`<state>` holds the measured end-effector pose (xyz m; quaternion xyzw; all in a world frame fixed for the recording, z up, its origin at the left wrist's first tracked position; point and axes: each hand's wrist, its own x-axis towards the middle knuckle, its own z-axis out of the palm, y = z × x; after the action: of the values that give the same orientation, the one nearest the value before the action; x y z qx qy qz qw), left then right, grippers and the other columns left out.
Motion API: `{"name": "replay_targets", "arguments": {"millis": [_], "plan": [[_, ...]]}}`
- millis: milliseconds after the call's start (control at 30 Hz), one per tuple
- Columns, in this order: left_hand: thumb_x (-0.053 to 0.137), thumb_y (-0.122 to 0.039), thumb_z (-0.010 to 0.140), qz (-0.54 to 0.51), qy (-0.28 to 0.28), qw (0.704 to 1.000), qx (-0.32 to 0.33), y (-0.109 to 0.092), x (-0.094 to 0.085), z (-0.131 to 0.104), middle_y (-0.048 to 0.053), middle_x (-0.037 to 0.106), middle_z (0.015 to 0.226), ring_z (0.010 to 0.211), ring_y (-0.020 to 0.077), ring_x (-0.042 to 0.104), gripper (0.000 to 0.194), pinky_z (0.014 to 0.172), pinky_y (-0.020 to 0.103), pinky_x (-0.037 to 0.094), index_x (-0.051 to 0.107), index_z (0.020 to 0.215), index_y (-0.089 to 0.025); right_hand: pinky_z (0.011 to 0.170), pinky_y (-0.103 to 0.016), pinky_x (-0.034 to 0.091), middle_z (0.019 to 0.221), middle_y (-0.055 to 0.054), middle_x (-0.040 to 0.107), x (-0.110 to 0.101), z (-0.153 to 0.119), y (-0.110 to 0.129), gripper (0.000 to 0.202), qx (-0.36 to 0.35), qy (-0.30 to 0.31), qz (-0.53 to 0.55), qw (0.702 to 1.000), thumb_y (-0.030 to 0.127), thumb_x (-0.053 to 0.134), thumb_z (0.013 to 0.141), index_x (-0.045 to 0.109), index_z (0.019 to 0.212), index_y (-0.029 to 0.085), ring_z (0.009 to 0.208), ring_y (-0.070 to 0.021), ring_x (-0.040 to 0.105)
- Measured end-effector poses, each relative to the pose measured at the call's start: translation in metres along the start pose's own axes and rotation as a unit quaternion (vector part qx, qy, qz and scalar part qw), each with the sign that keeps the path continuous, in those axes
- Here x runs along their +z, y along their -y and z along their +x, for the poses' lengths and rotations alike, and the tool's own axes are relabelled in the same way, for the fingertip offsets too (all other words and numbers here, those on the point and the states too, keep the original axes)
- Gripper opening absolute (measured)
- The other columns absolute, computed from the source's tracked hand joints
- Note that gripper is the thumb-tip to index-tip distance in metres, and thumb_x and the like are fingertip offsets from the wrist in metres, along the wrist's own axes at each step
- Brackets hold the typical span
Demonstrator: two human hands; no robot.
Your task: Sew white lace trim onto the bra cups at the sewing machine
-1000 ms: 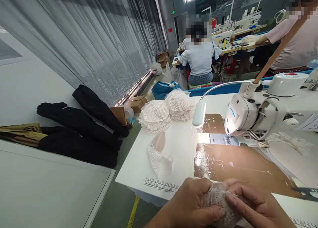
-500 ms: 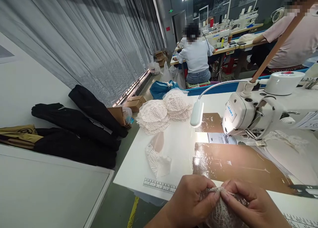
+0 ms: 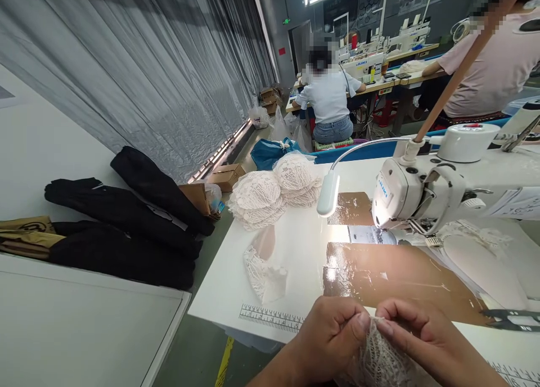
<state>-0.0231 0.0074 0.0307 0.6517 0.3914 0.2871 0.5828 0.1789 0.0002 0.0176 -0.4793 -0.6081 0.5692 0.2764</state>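
Note:
Near the front edge of the white table, my left hand (image 3: 335, 336) pinches the top edge of a piece of cream lace fabric (image 3: 382, 356). My right hand (image 3: 426, 333) pinches the same edge just to the right, thumb and forefinger close to the left hand's. The lace hangs down between both hands, its lower part cut off by the frame. Beyond them stands a white sewing machine (image 3: 405, 193) with a small lamp (image 3: 328, 193). A loose lace piece (image 3: 265, 274) lies on the table to the left, below two stacks of lace cups (image 3: 257, 198).
Brown covering (image 3: 396, 269) lies around the machine's needle plate. Black scissors (image 3: 514, 319) rest at the right. A printed ruler (image 3: 270, 318) runs along the front edge. Dark clothes (image 3: 126, 229) lie at left. Two people sit at machines beyond the table.
My fingertips have shifted slightly along the lace edge and more of the lace shows between my hands. The whole view has moved a little, with the table and machine slightly further left.

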Motion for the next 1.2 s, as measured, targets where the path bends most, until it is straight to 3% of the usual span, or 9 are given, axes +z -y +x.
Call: {"name": "replay_targets", "arguments": {"millis": [133, 367, 533, 667, 733, 800, 867, 1067, 1200], "plan": [[0.074, -0.044, 0.071, -0.027, 0.037, 0.999, 0.001, 0.000, -0.003, 0.003, -0.002, 0.052, 0.074, 0.066, 0.0099, 0.045, 0.036, 0.059, 0.021, 0.035, 0.062, 0.089, -0.015, 0.057, -0.021, 0.036, 0.067, 0.002, 0.050, -0.002, -0.003, 0.003, 0.039, 0.025, 0.006, 0.058, 0.998, 0.056, 0.055, 0.085, 0.055, 0.071, 0.019, 0.063, -0.0116, 0.044], [0.065, -0.034, 0.077, 0.013, -0.027, 0.998, 0.062, 0.001, 0.005, 0.015, 0.001, 0.054, 0.068, 0.065, 0.0106, 0.047, 0.022, 0.060, 0.023, 0.035, 0.068, 0.075, -0.012, 0.054, -0.021, 0.029, 0.064, 0.003, 0.042, -0.004, -0.001, -0.004, 0.040, 0.035, 0.003, 0.087, 0.996, 0.057, 0.060, 0.081, 0.054, 0.070, 0.019, 0.061, -0.0104, 0.035], [0.072, -0.050, 0.070, -0.170, -0.031, 0.983, -0.066, 0.016, 0.018, 0.021, -0.002, 0.048, 0.058, 0.054, 0.0083, 0.040, 0.039, 0.053, 0.022, 0.030, 0.059, 0.068, -0.013, 0.055, -0.021, 0.030, 0.063, 0.004, 0.040, -0.007, 0.004, -0.006, 0.044, 0.059, 0.000, 0.109, 0.992, 0.061, 0.066, 0.074, 0.054, 0.069, 0.019, 0.061, -0.0100, 0.033], [0.076, -0.053, 0.063, -0.272, -0.123, 0.948, -0.113, 0.007, -0.006, 0.024, -0.004, 0.049, 0.055, 0.050, 0.0080, 0.041, 0.045, 0.053, 0.022, 0.033, 0.050, 0.067, -0.017, 0.063, -0.023, 0.040, 0.073, 0.001, 0.053, -0.019, 0.002, -0.009, 0.043, 0.037, -0.073, 0.092, 0.992, 0.063, 0.063, 0.075, 0.061, 0.075, 0.020, 0.069, -0.0132, 0.047], [0.069, -0.053, 0.071, -0.185, -0.191, 0.961, -0.071, -0.008, -0.031, 0.028, -0.004, 0.049, 0.057, 0.053, 0.0090, 0.043, 0.041, 0.055, 0.023, 0.036, 0.049, 0.069, -0.017, 0.071, -0.026, 0.045, 0.083, -0.002, 0.059, -0.030, -0.002, -0.012, 0.044, 0.029, -0.134, 0.079, 0.987, 0.065, 0.060, 0.075, 0.064, 0.081, 0.022, 0.078, -0.0169, 0.053], [0.057, -0.049, 0.083, 0.042, -0.259, 0.965, 0.004, -0.022, -0.052, 0.037, -0.003, 0.048, 0.060, 0.056, 0.0103, 0.044, 0.035, 0.056, 0.023, 0.036, 0.050, 0.070, -0.018, 0.072, -0.026, 0.046, 0.083, -0.003, 0.059, -0.043, -0.007, -0.014, 0.045, 0.035, -0.175, 0.059, 0.982, 0.067, 0.059, 0.075, 0.065, 0.082, 0.022, 0.079, -0.0181, 0.054], [0.044, -0.038, 0.092, 0.299, -0.267, 0.913, 0.078, -0.026, -0.058, 0.055, -0.001, 0.050, 0.063, 0.060, 0.0131, 0.047, 0.031, 0.058, 0.025, 0.038, 0.050, 0.069, -0.019, 0.066, -0.025, 0.045, 0.078, -0.001, 0.057, -0.056, -0.009, -0.016, 0.045, 0.031, -0.191, 0.020, 0.981, 0.067, 0.055, 0.078, 0.065, 0.082, 0.023, 0.074, -0.0167, 0.053], [0.049, -0.011, 0.077, 0.470, -0.120, 0.866, 0.117, 0.011, 0.016, 0.124, 0.008, 0.055, 0.064, 0.069, 0.0222, 0.052, 0.016, 0.064, 0.035, 0.039, 0.055, 0.063, -0.017, 0.066, -0.024, 0.048, 0.081, 0.000, 0.064, -0.082, 0.018, -0.017, 0.033, -0.071, -0.151, -0.231, 0.959, 0.045, 0.039, 0.094, 0.064, 0.090, 0.024, 0.074, -0.0154, 0.060], [0.053, -0.016, 0.076, 0.501, -0.049, 0.856, 0.119, 0.022, 0.050, 0.122, 0.009, 0.055, 0.064, 0.069, 0.0237, 0.050, 0.010, 0.063, 0.037, 0.038, 0.060, 0.068, -0.015, 0.069, -0.026, 0.048, 0.085, -0.001, 0.067, -0.082, 0.041, -0.020, 0.029, -0.128, -0.145, -0.335, 0.922, 0.027, 0.038, 0.092, 0.067, 0.089, 0.025, 0.078, -0.0167, 0.062]]}}
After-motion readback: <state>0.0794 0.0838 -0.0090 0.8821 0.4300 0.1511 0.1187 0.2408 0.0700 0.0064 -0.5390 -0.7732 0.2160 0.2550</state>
